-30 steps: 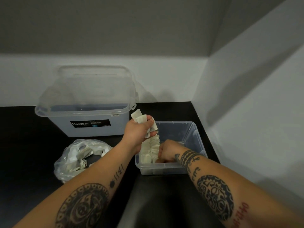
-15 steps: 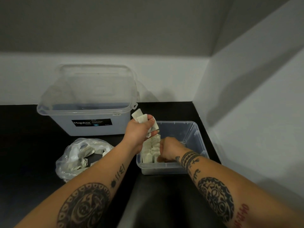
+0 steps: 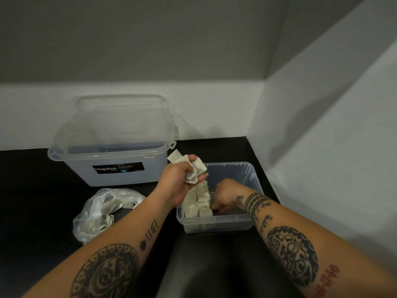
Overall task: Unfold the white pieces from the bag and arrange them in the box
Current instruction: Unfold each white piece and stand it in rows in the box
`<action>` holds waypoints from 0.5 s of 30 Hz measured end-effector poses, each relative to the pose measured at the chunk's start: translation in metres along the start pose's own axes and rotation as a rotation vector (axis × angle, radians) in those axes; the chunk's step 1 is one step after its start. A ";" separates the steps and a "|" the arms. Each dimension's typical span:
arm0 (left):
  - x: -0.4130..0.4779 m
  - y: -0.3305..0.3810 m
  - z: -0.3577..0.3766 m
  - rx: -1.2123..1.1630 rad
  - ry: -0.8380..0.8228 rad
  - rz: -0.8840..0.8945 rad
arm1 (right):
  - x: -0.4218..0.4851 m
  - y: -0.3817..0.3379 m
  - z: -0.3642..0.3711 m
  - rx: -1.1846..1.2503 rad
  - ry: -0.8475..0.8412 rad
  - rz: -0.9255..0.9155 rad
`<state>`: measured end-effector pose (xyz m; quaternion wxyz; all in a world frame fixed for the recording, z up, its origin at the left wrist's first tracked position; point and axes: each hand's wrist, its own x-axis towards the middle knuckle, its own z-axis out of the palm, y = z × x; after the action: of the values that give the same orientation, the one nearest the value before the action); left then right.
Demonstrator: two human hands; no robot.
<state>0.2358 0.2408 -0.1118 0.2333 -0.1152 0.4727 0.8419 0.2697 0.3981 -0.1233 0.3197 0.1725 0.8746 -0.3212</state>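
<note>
A small clear box (image 3: 217, 222) stands on the black counter. Along its left side runs a row of white pieces (image 3: 198, 203), standing side by side. My left hand (image 3: 178, 181) hovers over the box's left rear edge and grips a bunch of folded white pieces (image 3: 198, 166). My right hand (image 3: 225, 194) is down inside the box, right beside the row, with its fingers curled toward the floor. Its fingertips are hidden, so I cannot tell whether it holds a piece. To the left, a crumpled clear bag (image 3: 101, 211) lies open with more white pieces inside.
A large clear Megabox bin (image 3: 111, 155) stands at the back left, its lid propped up behind it. Grey walls close off the counter at the back and along the right (image 3: 322, 168). The box's right half is bare.
My right hand has shifted slightly inside the box beside the row. My left hand has kept its grip on the bunch and has barely moved.
</note>
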 end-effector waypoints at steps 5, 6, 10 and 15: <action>-0.002 -0.003 0.001 0.091 -0.007 0.002 | -0.022 -0.009 -0.026 0.460 0.185 -0.104; -0.002 -0.004 0.002 0.126 -0.003 0.003 | -0.023 -0.010 -0.029 0.477 0.292 -0.183; -0.007 -0.009 0.007 0.276 -0.050 -0.022 | -0.030 -0.016 -0.040 0.398 0.535 -0.555; -0.014 -0.008 0.012 0.379 -0.215 -0.095 | -0.037 -0.020 -0.043 0.052 0.381 -0.596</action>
<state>0.2519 0.2506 -0.1060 0.3393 -0.0012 0.5888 0.7336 0.2676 0.4091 -0.0644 0.0385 -0.0252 0.9219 -0.3846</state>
